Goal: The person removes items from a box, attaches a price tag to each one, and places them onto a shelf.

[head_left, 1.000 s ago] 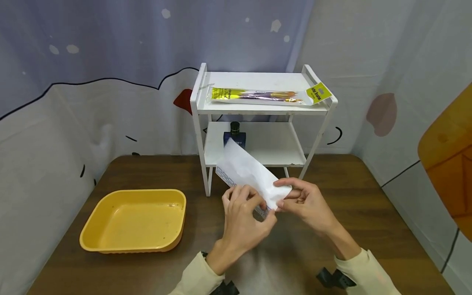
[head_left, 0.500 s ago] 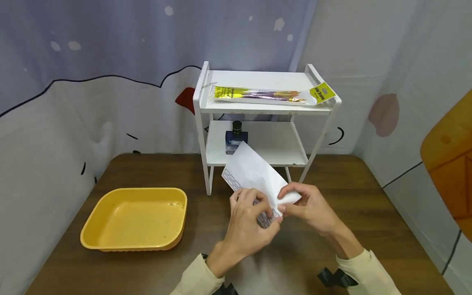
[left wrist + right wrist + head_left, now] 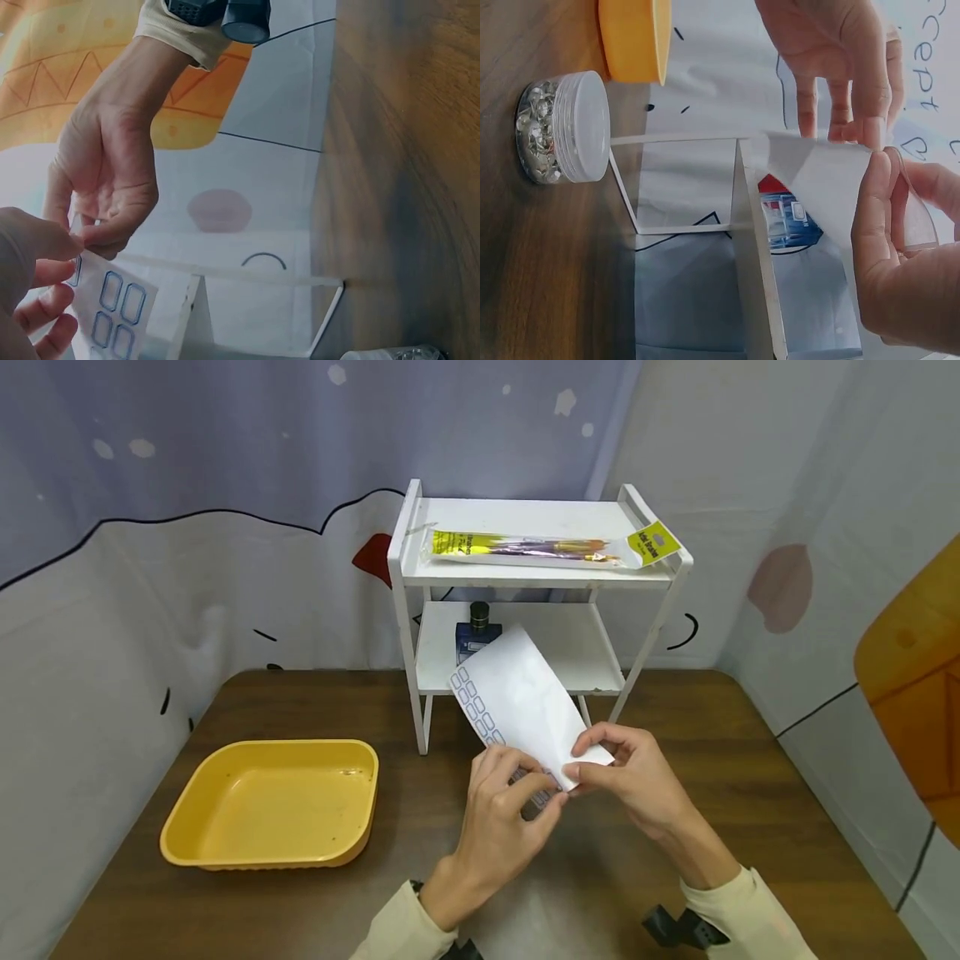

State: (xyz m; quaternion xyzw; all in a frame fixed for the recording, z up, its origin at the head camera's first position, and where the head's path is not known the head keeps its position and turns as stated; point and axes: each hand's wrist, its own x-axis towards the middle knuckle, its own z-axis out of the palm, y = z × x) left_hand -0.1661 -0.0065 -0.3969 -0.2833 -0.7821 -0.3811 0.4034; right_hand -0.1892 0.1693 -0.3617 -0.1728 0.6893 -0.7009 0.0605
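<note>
A white sheet (image 3: pixel 528 689) printed with rows of blue-outlined label shapes is held up over the table, tilted, in front of the shelf. My left hand (image 3: pixel 498 827) pinches its lower edge with thumb and fingertips. My right hand (image 3: pixel 637 781) grips the lower right corner between thumb and index finger. In the left wrist view the label outlines on the sheet (image 3: pixel 116 307) show large. In the right wrist view the two hands' fingertips meet at the sheet's edge, and the sheet (image 3: pixel 825 176) curls near the right thumb.
A white two-tier shelf (image 3: pixel 525 581) bears packaged artist brushes (image 3: pixel 540 550) on top and a dark blue bottle (image 3: pixel 477 631) below, partly behind the sheet. A yellow tray (image 3: pixel 273 806) stands at left. A lidded clear jar (image 3: pixel 562 127) of shiny pieces stands near the shelf.
The sheet has swung clockwise and turned its face more towards the head camera. Both hands have shifted slightly to the right and keep hold of it.
</note>
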